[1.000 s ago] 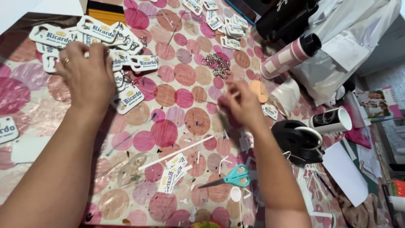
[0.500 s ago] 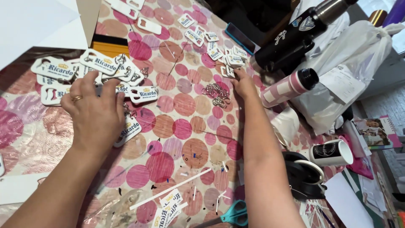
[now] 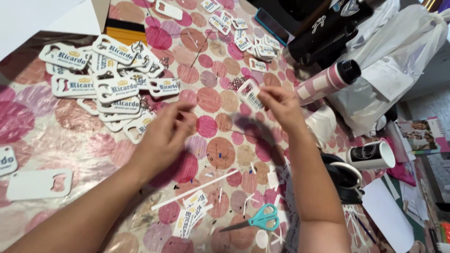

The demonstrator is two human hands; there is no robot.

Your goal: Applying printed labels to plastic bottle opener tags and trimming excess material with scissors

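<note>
My right hand [image 3: 280, 104] is raised over the pink dotted tablecloth [image 3: 213, 100] and pinches a small white bottle-opener tag [image 3: 251, 95] by its end. My left hand [image 3: 165, 136] hovers a little to the left of it, fingers curled toward the tag, with nothing visibly in it. Behind my left hand lies a pile of the same white printed tags [image 3: 110, 79]. A second scatter of smaller tags [image 3: 243, 40] lies at the far side, beyond my right hand.
Teal-handled scissors [image 3: 255, 220] and paper strips lie near the front edge. A pink-and-white bottle [image 3: 328, 82], a black bottle [image 3: 328, 28], a white plastic bag [image 3: 398, 61] and a black-and-white mug [image 3: 370, 155] crowd the right side. A blank white tag [image 3: 37, 183] lies at the left.
My right hand reached to the far tags, picked one up and brought it back toward the middle. My left hand left the tag pile and moved right toward it.
</note>
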